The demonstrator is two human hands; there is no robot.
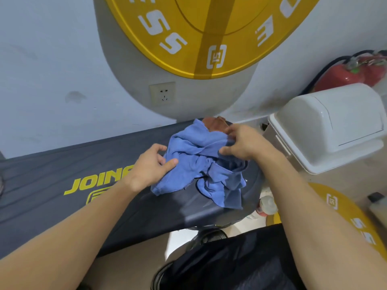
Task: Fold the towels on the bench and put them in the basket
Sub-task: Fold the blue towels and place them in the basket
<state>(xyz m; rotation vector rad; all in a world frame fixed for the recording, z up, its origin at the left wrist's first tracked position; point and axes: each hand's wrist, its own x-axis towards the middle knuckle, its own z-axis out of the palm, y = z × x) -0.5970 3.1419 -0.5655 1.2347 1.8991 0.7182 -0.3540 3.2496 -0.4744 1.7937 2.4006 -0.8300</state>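
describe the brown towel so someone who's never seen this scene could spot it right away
Start at the black padded bench with yellow lettering and follow it to its right end, beside the white swing-lid bin. A crumpled heap of blue towels lies there, held by both hands. The brown towel peeks out at the heap's far edge, near the wall: the only brown cloth there.

Two bare hands are in view, the left hand (149, 164) and the right hand (243, 143), over one dark padded counter (62, 164) with yellow lettering. On it lie one crumpled blue cloth towel (194, 162) and one brown cloth towel (214, 124) behind it. Around it are one white plastic swing-lid bin (330, 126), two red fire extinguishers (343, 77), one white wall socket (163, 93) and two round yellow signs (188, 38).
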